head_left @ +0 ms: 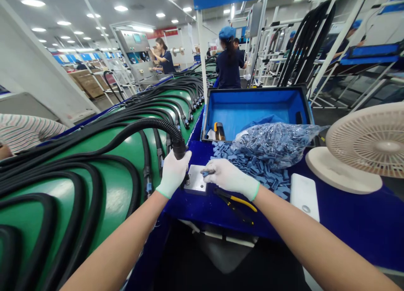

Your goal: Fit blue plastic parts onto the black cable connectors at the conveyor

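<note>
My left hand [173,173], in a white glove, is closed round the end of a black corrugated hose [151,123] that arches over from the left. Pinched between the fingers of my gloved right hand [232,176] is a small blue-grey plastic clip [205,173]. The clip is just above a metal block [196,182] with holes and a small spring-like part at its left. Behind my right hand lies a heap of similar blue-grey clips [261,169], spilling from a clear plastic bag [277,141]. Yellow-handled pliers [243,203] rest below my right hand.
Many black hoses [90,181] lie across the green conveyor [118,198] on the left. A blue bin [252,101] with a bottle [219,132] stands behind the clips. To the right are a white box [304,194] and a fan [372,143]. A striped sleeve [28,133] shows at far left.
</note>
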Tool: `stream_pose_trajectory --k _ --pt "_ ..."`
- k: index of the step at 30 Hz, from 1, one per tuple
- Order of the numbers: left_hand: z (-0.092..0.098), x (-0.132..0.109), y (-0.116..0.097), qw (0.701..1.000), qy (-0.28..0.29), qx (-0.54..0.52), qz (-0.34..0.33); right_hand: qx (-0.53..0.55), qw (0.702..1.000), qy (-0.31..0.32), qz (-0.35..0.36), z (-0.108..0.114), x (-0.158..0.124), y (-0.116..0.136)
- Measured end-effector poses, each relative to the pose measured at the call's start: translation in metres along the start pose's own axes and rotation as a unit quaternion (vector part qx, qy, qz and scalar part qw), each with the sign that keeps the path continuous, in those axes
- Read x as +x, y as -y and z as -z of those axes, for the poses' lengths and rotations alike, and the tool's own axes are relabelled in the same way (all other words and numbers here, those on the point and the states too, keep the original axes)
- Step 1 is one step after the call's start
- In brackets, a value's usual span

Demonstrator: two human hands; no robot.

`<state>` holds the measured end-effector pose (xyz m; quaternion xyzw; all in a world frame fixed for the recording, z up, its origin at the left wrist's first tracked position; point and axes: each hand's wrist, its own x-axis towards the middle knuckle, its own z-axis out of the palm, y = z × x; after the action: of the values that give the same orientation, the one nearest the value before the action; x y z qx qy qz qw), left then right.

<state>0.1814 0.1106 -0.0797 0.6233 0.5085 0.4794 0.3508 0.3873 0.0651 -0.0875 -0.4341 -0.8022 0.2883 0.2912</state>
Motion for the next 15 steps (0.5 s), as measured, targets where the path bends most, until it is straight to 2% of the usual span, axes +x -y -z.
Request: stream_pose_trajectory --k 4,8,15 --pt "0.006 0.005 0.002 0.999 0.036 -0.015 -0.017 0.087 0.995 -0.001 -0.038 -0.022 0.019 0.001" --pt "0.013 0.009 0.007 0.998 0.053 -0.029 -0.021 0.109 0.993 0.004 -0.046 -0.041 0.041 -0.002" --pt "0.009 0.010 0.007 0.995 0.078 -0.058 -0.004 0.109 0.992 0.023 -0.064 -0.048 0.062 -0.012"
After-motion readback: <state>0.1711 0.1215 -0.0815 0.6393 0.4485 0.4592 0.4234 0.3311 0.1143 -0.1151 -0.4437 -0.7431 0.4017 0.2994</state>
